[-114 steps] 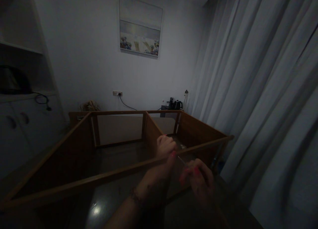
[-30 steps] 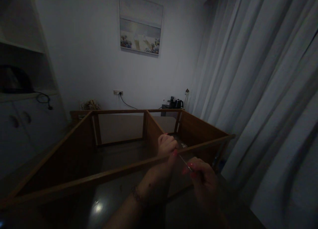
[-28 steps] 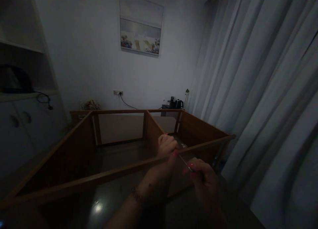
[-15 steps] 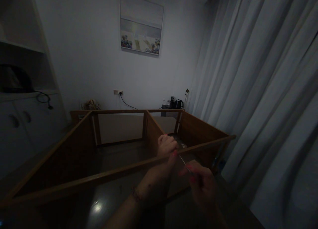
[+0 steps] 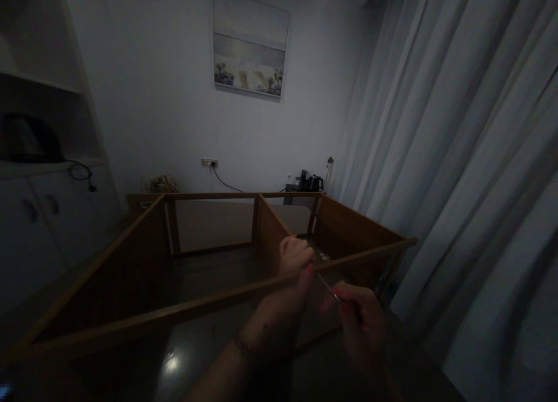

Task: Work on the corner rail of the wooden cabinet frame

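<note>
My left hand [image 5: 296, 259] is closed over the front wooden rail where the middle divider [image 5: 274, 233] meets it. Its thumb lies on the near side of the rail, and the fingers curl over the top. The rail belongs to a large brown wooden frame [image 5: 174, 315] with upright side panels. In my right hand [image 5: 360, 317], just right of and below the left, is a thin straight metal tool [image 5: 328, 287], slanting up toward the left thumb and the rail. The fingers hide its rear end, so its exact kind cannot be made out. Whether its tip touches the rail is unclear.
A grey curtain [image 5: 457, 157] hangs close along the right side. Beyond the frame are a wall socket [image 5: 210, 163] with a cord and a black coffee maker [image 5: 311, 182]. A kettle [image 5: 32, 139] stands on the white cabinet [image 5: 56, 216] at left.
The whole view has shifted slightly. My left hand keeps its grip on the rail. My right hand and the metal tool have moved slightly right and down.
</note>
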`<state>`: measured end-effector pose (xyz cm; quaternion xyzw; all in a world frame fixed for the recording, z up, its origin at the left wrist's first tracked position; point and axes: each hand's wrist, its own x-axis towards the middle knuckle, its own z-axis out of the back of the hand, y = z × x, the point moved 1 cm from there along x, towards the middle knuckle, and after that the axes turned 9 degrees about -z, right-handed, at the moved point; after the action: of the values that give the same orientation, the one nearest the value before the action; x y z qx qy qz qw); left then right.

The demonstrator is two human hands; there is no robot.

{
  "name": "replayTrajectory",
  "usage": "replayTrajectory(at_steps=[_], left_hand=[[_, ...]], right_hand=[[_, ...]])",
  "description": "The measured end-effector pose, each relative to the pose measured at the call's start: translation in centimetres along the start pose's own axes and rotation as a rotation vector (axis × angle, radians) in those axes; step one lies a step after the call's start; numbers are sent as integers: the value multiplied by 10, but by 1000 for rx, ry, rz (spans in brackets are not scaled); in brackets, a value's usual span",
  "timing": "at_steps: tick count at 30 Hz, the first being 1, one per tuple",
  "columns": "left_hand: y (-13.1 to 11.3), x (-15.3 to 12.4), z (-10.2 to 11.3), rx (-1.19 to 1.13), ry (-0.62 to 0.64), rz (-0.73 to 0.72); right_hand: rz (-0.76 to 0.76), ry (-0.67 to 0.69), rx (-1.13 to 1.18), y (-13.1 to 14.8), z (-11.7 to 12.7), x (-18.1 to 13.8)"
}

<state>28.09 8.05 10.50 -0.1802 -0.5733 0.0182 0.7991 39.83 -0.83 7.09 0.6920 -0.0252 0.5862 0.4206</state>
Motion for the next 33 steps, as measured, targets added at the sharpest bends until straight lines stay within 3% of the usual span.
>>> replayTrajectory(at_steps=[10, 19, 33], left_hand=[[15, -3, -7, -13, 8, -25], [24, -1, -11, -69, -4, -7], [1, -9, 1, -39, 29, 79]], right_hand=[[-40, 37, 104, 9, -7, 5], [-61, 104, -53, 16, -4, 10], [-291, 3, 245, 1, -16, -10]])
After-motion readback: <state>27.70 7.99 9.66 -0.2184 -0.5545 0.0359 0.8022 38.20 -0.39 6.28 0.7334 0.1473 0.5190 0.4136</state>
